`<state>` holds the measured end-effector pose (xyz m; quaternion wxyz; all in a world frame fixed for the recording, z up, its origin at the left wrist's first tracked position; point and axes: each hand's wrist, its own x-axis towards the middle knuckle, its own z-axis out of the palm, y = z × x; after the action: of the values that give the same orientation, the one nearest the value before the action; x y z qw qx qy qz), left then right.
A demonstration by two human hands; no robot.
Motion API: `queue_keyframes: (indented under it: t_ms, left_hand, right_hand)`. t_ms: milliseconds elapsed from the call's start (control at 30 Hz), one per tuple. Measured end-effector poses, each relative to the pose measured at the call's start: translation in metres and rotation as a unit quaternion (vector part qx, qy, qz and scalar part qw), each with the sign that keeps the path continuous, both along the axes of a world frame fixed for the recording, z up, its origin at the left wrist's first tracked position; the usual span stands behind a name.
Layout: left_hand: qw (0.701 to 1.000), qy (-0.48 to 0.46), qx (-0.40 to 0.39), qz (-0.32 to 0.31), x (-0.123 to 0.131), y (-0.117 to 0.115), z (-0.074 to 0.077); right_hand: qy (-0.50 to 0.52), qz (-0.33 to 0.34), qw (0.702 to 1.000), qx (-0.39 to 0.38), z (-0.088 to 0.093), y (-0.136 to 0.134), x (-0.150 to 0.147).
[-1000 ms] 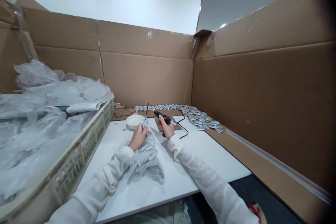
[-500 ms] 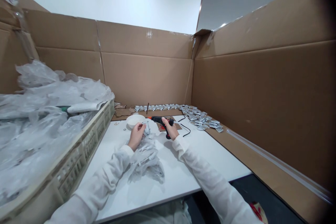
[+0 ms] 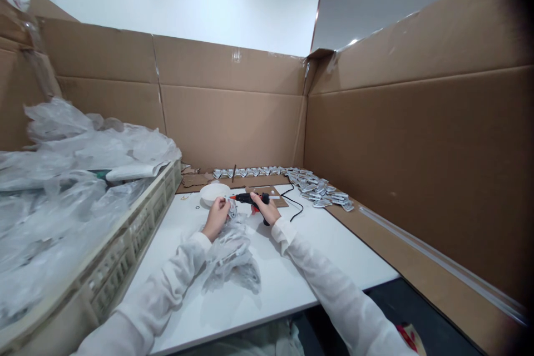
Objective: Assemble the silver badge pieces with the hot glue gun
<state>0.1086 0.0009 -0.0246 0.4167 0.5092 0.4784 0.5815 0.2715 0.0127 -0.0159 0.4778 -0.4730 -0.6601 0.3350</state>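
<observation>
Hot glue gun [image 3: 246, 198], one: in your right hand [image 3: 267, 211], fingers wrapped round the grip, orange nozzle aimed toward your left hand [image 3: 217, 218]. Probably light, rigid, hot at the tip; best held by the grip.

Small silvery part [image 3: 232, 209], one: pinched between your left thumb and fingers, right by the nozzle; contact cannot be told. Likely light, stiff, smooth; best taken by its edge, clear of the tip.

Forearms, two: reaching forward, converging.

White bowl [image 3: 206, 196]: just beyond your left hand.

Crumpled plastic [image 3: 237, 261]: nearer you than either hand.
</observation>
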Motion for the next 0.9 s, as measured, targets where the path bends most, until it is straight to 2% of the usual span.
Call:
queue_keyframes:
  t_ms: [900]
  left_hand:
    - [1.0,-0.009,0.01,-0.015,-0.0004,0.0011,-0.0018]
  right_hand:
    - [-0.033,-0.017,0.999,0.007,-0.0025,0.0017,0.0002]
